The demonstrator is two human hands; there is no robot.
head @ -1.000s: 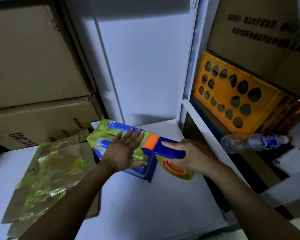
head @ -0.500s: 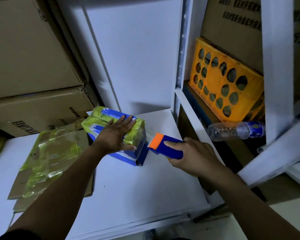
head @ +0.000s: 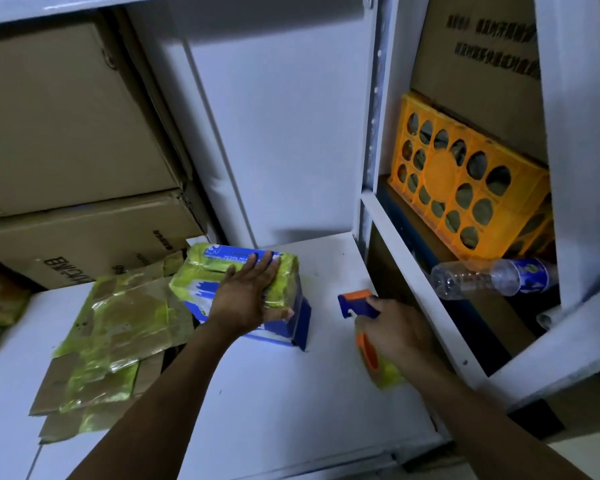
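Fingers flat, left hand presses the box; right hand grips the tape dispenser.

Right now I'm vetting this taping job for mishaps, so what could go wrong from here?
1. The left hand lies flat on the box, its fingers stretched across the taped top. If the tape dispenser, gripped by the right hand, makes another pass there, it might graze them.
2. A blue flap at the box's right end juts out, so tape may crease over it or leave it loose.
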